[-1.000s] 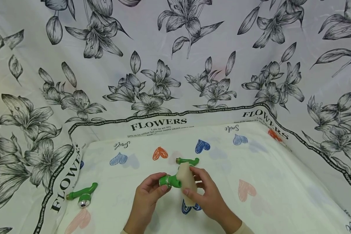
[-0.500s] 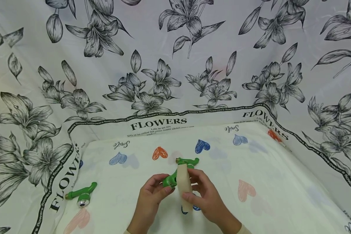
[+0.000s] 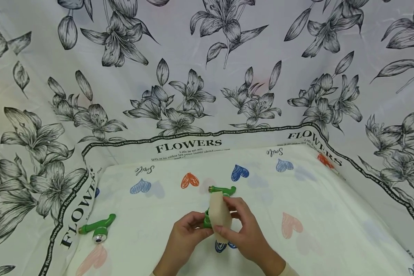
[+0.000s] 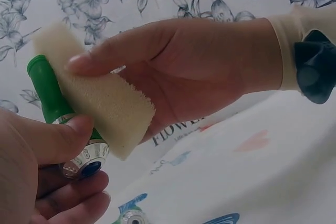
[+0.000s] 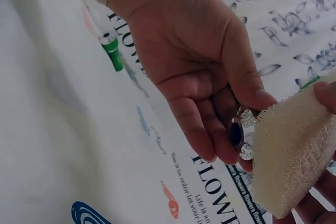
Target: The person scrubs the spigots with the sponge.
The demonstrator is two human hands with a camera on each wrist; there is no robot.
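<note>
We've got the left hand (image 3: 189, 234) pinching a green tap (image 4: 48, 90) and the right hand (image 3: 245, 230) gripping a beige sponge (image 3: 219, 214) against it at 3 o'clock, and we see a second green tap (image 3: 224, 190) just beyond at 12, a third green tap (image 3: 101, 227) well off at 9

"FLOWERS" stands in capitals on the flower-print cloth (image 3: 179, 88), with "Life is an art" and "let your inner child" in smaller type beneath. Its black band (image 3: 241, 131) repeats "flowers". The heart-print cloth (image 3: 151, 218) bears "Smile".
</note>
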